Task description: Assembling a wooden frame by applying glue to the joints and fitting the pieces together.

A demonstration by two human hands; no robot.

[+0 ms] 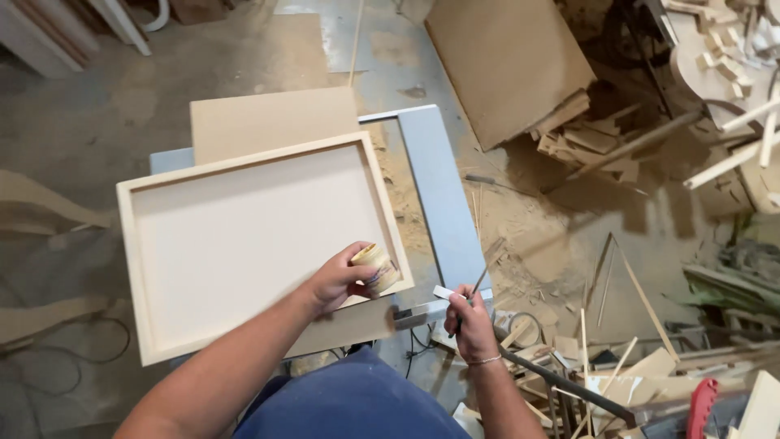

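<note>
Blue-clad lap nearest, at the bottom edge, both forearms reaching out over it.

Left hand: fingers curled round a small round cream-coloured tin, held tilted over the near right corner of a shallow pale wooden tray frame. Cannot tell whether the tin touches the rail.

Right hand: just right of that corner, off the frame, closed in a pinch on a thin dark stick-like tool pointing up and away, with a small white piece at the fingertips. Thin bracelet at the wrist. Tool tip too small to tell brush from blade.

Frame lying flat and skewed on a grey table top, over a brown board showing at the far side and again under the near edge.

Judging by how things lie: all four rails joined round the flat panel, so assembly seemingly done. Wood bare and even all over, no wet patch, stain or coat anywhere, so any work from the tin apparently not begun, or only at the near right corner. Whole panel and the three other corners untouched, as far as can be seen.

Right of the table: sawdust on the floor, a heap of wood offcuts, a large brown sheet farther off, and loose sticks plus a red tool near right.
</note>
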